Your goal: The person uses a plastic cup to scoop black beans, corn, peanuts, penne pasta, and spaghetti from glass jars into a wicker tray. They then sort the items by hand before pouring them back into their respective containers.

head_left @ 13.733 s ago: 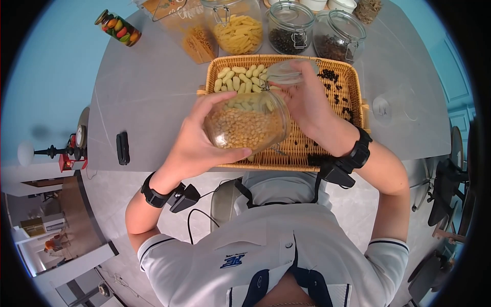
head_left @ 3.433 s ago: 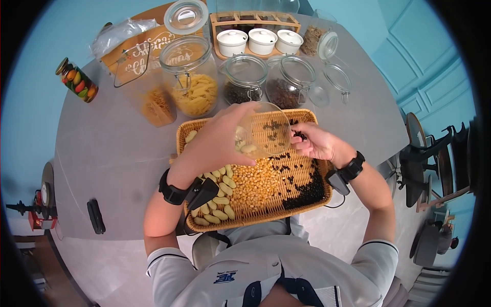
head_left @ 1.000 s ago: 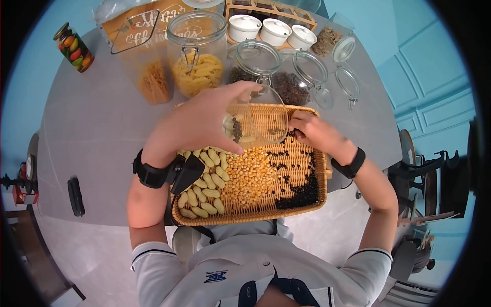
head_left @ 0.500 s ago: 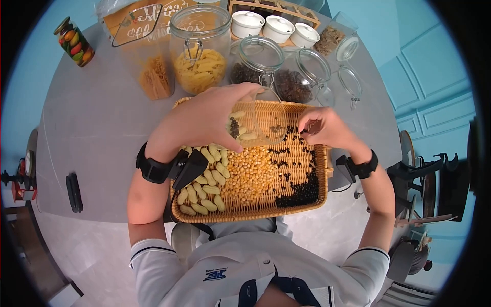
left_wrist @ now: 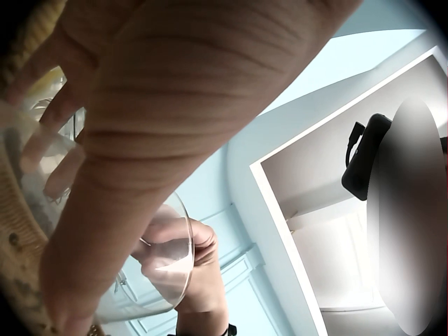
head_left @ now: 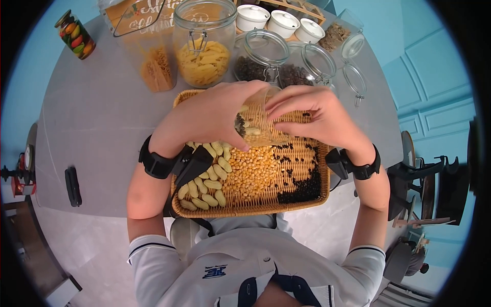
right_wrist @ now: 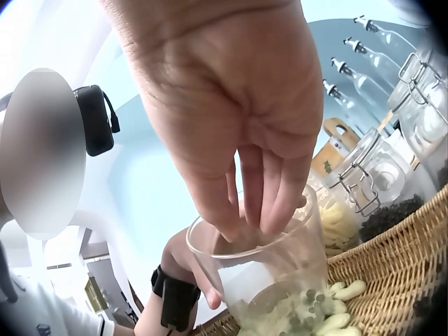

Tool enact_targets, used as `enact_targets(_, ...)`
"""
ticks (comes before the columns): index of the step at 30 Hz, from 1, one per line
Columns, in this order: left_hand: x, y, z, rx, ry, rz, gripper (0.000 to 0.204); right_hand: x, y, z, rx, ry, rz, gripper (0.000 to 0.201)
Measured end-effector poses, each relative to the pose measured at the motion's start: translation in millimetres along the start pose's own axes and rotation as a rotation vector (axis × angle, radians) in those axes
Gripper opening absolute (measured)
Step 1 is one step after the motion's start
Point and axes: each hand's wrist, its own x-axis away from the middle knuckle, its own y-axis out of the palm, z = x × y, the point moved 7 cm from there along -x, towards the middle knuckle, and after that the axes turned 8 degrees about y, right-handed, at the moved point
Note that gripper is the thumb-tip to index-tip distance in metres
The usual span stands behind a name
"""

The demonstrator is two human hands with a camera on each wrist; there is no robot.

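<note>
My left hand (head_left: 215, 110) grips a clear cup (head_left: 262, 120), tilted on its side over the wicker basket (head_left: 250, 210) with its mouth toward the right. A small cluster of black beans (head_left: 240, 124) lies toward the cup's bottom. My right hand (head_left: 322, 115) is at the cup's mouth; in the right wrist view its fingers (right_wrist: 280, 203) and thumb reach down inside the rim. Thumb and fingers are slightly apart, and no bean shows between them. In the basket lie peanuts (head_left: 207, 179) on the left, corn kernels (head_left: 253, 171) in the middle and black beans (head_left: 307, 187) on the right.
Behind the basket stand a jar of penne pasta (head_left: 204, 59), an open jar of dark beans (head_left: 255, 69) and another clip-top jar (head_left: 296, 74). Further back are white lidded pots (head_left: 284, 23). A spaghetti container (head_left: 156, 71) and a black object (head_left: 73, 187) are to the left.
My right hand has moved left from the basket's right side, where it pinched black beans, to the cup's mouth. The left hand holds the cup nearly still. The view has shifted slightly.
</note>
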Motion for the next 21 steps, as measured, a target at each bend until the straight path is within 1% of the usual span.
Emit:
enact_targets(3,-2,-2,3,-0.005,-0.02,-0.023,0.103,4,-11,6,-0.091,0.02,0.065,0.019)
enact_targets(6,-2,-5,8,0.035,-0.031,-0.04,0.105,18,-27,32,-0.089,0.229,0.136,0.015)
enact_targets(9,1,-5,3,-0.011,-0.033,-0.038,0.106,32,-30,64,0.149,0.349,0.113,0.016)
enact_targets(10,1,-5,2,-0.035,-0.036,-0.033,0.106,39,-22,79,0.31,0.307,0.025,0.023)
enact_targets(13,2,-4,2,-0.088,-0.044,-0.028,0.106,59,3,101,0.737,0.281,-0.03,0.03)
enact_targets(14,3,-4,2,-0.094,-0.048,-0.03,0.106,63,10,108,0.796,0.4,-0.094,0.036)
enact_targets(17,3,-7,5,-0.101,-0.063,-0.043,0.106,70,20,103,0.956,0.287,-0.087,0.038)
enact_targets(18,3,-6,5,-0.1,-0.065,-0.05,0.106,72,21,105,0.934,0.302,-0.103,0.04)
enact_targets(21,5,-6,6,-0.14,0.045,0.031,0.099,79,21,106,0.872,0.354,-0.145,0.044)
